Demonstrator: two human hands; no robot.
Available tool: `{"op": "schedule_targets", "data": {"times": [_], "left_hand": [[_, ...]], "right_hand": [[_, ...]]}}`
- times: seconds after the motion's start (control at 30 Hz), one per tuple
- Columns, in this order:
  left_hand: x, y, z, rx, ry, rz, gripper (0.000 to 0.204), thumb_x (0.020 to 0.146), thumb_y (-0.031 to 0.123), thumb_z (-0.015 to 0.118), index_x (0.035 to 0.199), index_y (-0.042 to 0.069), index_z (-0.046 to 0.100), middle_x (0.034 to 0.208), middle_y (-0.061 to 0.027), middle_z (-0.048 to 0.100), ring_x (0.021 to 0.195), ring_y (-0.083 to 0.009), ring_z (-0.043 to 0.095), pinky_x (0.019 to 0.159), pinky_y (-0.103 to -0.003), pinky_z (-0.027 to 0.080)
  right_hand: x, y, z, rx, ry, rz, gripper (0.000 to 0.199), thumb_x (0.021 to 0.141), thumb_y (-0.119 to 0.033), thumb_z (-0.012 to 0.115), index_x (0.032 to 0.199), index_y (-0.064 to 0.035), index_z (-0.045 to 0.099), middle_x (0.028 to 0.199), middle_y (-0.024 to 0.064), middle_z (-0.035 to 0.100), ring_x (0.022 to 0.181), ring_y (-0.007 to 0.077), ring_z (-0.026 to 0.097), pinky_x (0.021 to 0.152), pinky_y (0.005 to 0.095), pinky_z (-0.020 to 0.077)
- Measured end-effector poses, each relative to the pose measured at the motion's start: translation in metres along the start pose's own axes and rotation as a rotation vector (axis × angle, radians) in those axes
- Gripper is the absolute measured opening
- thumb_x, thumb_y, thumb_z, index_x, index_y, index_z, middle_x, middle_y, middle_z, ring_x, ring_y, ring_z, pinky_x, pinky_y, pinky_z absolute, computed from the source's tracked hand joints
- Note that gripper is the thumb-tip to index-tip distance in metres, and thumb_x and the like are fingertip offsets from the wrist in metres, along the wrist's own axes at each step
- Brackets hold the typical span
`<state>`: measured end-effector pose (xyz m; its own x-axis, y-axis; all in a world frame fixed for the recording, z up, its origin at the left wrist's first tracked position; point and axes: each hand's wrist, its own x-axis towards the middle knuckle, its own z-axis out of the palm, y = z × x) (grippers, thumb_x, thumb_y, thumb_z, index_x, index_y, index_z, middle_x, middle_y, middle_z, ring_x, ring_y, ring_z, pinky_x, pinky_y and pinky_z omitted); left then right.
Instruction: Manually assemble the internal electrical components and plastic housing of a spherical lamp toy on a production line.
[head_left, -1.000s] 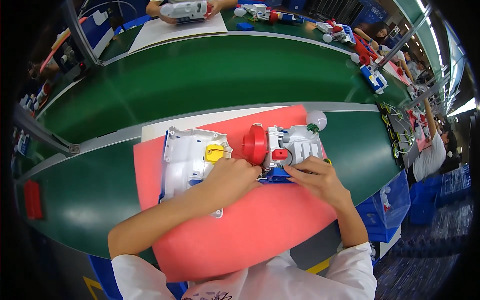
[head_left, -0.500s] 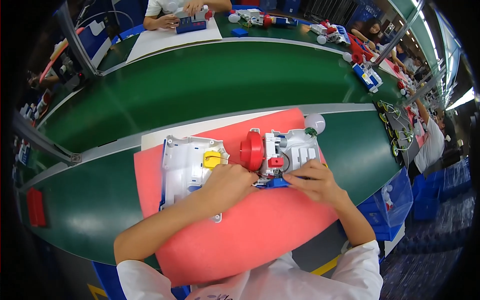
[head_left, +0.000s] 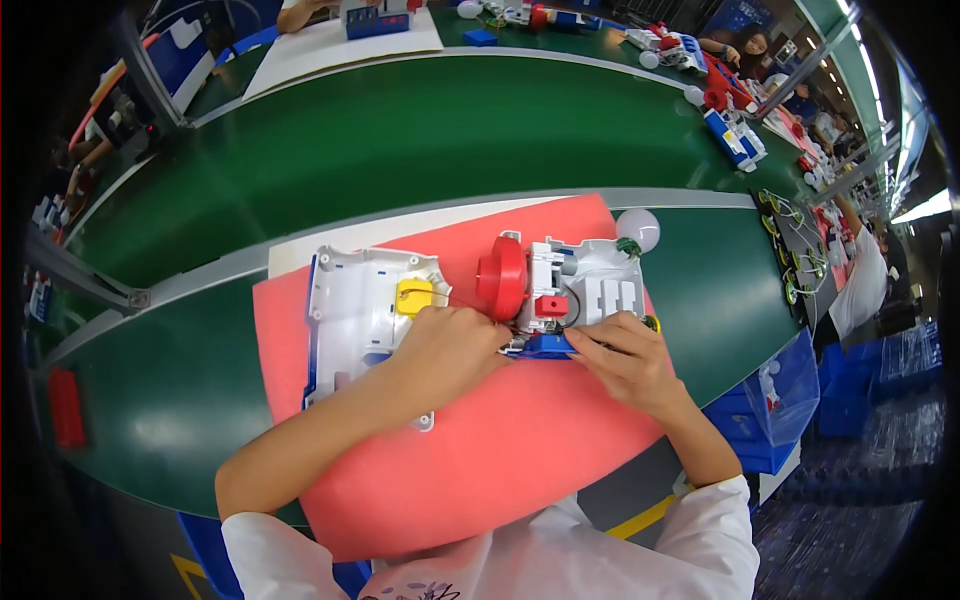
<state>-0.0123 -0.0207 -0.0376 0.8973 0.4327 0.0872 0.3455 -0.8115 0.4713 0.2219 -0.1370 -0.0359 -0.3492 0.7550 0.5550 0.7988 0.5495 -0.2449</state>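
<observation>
On a red foam mat [head_left: 500, 470] lie two white plastic toy housing halves. The left half [head_left: 355, 310] carries a yellow part [head_left: 412, 296]. The right half [head_left: 590, 290] has a red round wheel [head_left: 502, 275], a small red block and a blue piece [head_left: 545, 346] at its near edge. My left hand [head_left: 450, 345] rests between the two halves, fingers curled at the blue piece. From the right, my right hand [head_left: 625, 360] pinches that same blue piece. What lies under the fingers is hidden.
A white ball [head_left: 638, 228] lies beyond the right half. The mat sits on a green conveyor belt [head_left: 400, 130]. Other people work at the far side with similar toy parts [head_left: 735, 135]. Blue bins [head_left: 775, 400] stand at the right.
Both hands stay at the blue piece between the halves; only the fingers have shifted slightly. The person at the far side has moved a part.
</observation>
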Motion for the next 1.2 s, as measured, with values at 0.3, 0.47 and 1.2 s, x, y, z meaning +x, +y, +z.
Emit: {"op": "schedule_targets", "data": {"times": [0.3,0.47,1.2], "left_hand": [[-0.027,0.006,-0.037,0.079,0.198,-0.038,0.024,0.083,0.027,0.073,0.09,0.005,0.069,0.087,-0.0129,0.068,0.079,-0.0307,0.068,0.065,-0.042,0.054],[-0.086,-0.027,-0.067,0.365,0.489,-0.637,0.045,0.086,0.036,0.072,0.112,0.001,0.063,0.097,-0.0191,0.067,0.091,-0.0368,0.067,0.073,-0.045,0.054],[0.082,0.121,-0.15,0.618,0.502,0.787,0.026,0.074,0.019,0.068,0.098,0.012,0.061,0.085,-0.0019,0.061,0.087,-0.0207,0.062,0.082,-0.037,0.048]], "right_hand": [[0.015,0.003,-0.012,-0.059,-0.128,-0.045,0.042,0.07,-0.012,0.081,0.111,-0.0097,0.073,0.112,0.003,0.066,0.089,0.023,0.054,0.079,0.036,0.0459],[0.002,0.007,-0.016,0.093,0.076,0.137,0.043,0.072,-0.007,0.078,0.115,-0.0082,0.072,0.116,0.0064,0.064,0.092,0.0227,0.055,0.078,0.0355,0.0465],[0.058,0.051,-0.14,1.138,-0.426,0.217,0.118,0.077,-0.074,0.066,0.157,-0.0012,0.019,0.154,0.0233,0.033,0.141,0.0311,0.037,0.114,0.0404,0.0315]]}}
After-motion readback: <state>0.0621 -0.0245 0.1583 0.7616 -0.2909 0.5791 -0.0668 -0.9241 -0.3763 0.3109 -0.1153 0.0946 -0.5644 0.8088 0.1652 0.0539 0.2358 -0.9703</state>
